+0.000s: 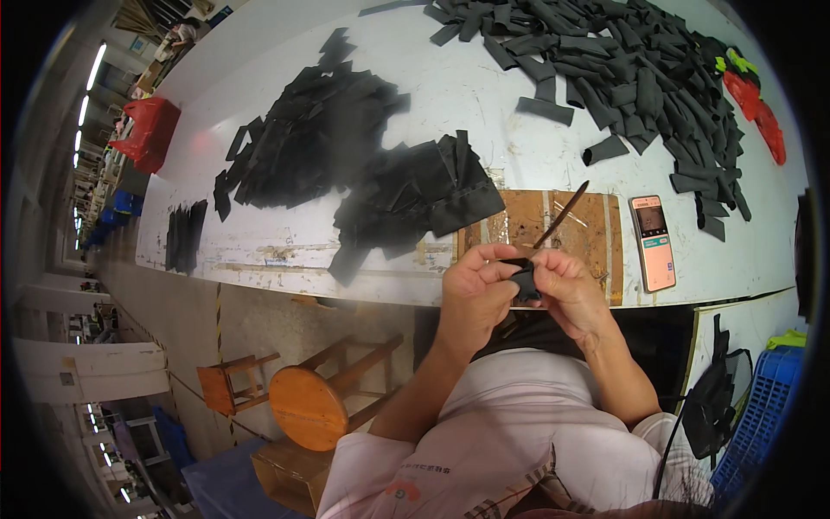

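Just past the table's front edge, my left hand [481, 290] and my right hand [566, 285] are close together, both closed on a small black fabric piece [526, 282]. The fabric looks folded or tube-shaped; part of it is hidden by my fingers. A thin dark stick [562, 213] slants up and right from beside my right fingertips; whether they touch it is unclear. Behind my hands is a brown taped board [596, 227] on the white table [415, 78]. Flat black fabric pieces [415, 190] overlap the board's left side.
A larger heap of flat black pieces [303, 138] spreads over the left. Short black fabric tubes [622, 73] are piled at the far right. A phone [654, 245] lies right of the board. Wooden stools [308, 406] stand on the floor at left, and a blue crate [761, 415] stands at right.
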Available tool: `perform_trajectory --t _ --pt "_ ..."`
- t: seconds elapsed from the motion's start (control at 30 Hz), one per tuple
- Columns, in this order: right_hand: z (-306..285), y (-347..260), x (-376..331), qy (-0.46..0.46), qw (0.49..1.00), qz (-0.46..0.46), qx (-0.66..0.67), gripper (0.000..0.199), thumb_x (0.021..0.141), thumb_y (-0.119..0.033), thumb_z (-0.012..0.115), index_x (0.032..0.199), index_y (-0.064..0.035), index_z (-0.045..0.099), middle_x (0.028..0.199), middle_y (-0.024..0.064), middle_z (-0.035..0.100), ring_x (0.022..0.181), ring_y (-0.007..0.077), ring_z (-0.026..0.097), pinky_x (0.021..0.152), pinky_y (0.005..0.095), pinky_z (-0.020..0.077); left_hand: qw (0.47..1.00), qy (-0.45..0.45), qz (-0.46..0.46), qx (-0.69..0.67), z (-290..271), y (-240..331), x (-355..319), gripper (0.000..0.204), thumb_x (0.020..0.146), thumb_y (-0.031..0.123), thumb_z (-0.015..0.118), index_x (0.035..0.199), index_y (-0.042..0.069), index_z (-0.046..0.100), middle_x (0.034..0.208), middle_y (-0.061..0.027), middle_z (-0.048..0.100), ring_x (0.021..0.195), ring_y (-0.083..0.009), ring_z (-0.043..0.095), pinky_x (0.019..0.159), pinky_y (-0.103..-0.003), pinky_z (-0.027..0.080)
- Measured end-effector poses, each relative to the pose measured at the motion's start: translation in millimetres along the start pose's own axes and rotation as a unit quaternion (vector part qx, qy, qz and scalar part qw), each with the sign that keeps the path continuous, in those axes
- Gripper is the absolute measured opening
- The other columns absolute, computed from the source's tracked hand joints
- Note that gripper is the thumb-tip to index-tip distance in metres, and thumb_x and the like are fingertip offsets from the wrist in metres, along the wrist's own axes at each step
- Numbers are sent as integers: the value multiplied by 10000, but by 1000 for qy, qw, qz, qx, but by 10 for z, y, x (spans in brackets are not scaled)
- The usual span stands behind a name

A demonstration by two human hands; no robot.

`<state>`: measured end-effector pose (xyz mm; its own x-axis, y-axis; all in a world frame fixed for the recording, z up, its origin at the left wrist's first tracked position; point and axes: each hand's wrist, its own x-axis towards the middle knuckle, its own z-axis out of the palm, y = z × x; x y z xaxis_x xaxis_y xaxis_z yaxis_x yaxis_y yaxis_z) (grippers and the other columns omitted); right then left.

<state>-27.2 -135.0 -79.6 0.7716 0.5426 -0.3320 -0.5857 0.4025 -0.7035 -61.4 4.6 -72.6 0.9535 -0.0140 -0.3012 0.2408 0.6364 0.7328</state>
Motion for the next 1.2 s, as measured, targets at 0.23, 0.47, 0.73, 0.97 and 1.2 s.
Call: perform_trajectory --t 0.23,0.47,0.73,0.97,1.2 --pt "221 -129 -219 -131 986 -81 -70 82 768 -82 573 709 -49 528 764 -17 458 701 61 430 641 193 347 948 -214 -91 -216 8 154 -253 481 684 -125 440 1153 -29 385 771 -101 551 441 -41 413 325 -150 259" --pt "133 -195 -157 -8 916 -242 -321 67 744 -51 572 720 -29 513 761 31 418 669 110 432 596 214 360 988 -5 126 87 143 248 -207 571 618 -131 516 1163 -12 393 786 -85 597 481 -34 428 378 -145 297" --pt "116 -147 -171 -77 985 -121 -94 38 789 -49 547 766 -25 528 843 16 463 717 75 456 635 201 383 935 -232 -126 -236 125 205 -221 610 603 -58 431 1200 -63 305 879 -168 520 431 -40 418 335 -150 295" --pt "75 -308 -184 -6 922 -290 -256 62 782 -38 535 754 -9 488 870 50 521 746 102 491 622 228 414 925 -19 222 306 418 89 -232 305 762 -70 483 1066 -58 481 714 -51 566 474 -25 442 420 -142 367" --pt "341 -892 -182 42 787 -424 -446 78 729 -52 561 718 2 505 688 85 512 581 208 503 527 267 396 938 39 262 224 869 324 -127 136 813 -8 487 942 -41 515 804 -66 559 498 -36 458 425 -156 382"
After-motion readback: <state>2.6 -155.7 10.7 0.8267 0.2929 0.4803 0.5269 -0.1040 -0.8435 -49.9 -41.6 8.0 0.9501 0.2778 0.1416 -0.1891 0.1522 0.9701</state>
